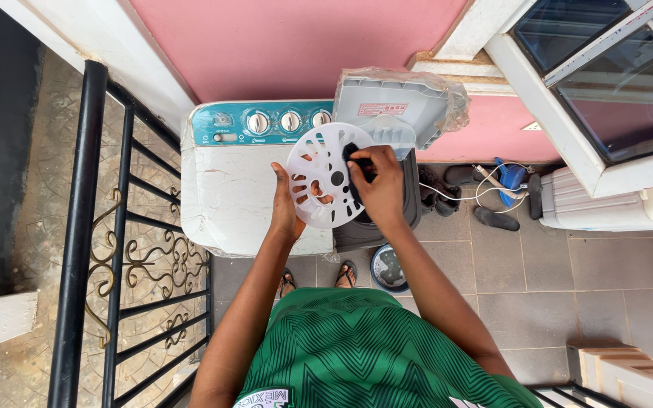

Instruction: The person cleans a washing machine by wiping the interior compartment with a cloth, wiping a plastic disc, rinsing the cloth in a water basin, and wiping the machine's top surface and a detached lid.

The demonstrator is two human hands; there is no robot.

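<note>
I hold a round white plastic disc (319,168) with cut-out slots over a white and teal twin-tub washing machine (239,177). My left hand (287,202) grips the disc's left edge, fingers showing through the slots. My right hand (376,183) presses a dark cloth (354,160) against the disc's right side. The spin tub's lid (391,106) stands raised behind the disc.
A black iron railing (119,249) runs along the left. A small bowl (388,269) sits on the tiled floor by my sandalled feet (346,273). Shoes, cables and a blue item (509,177) lie to the right, beside a second white appliance (606,200) and an open window frame (568,121).
</note>
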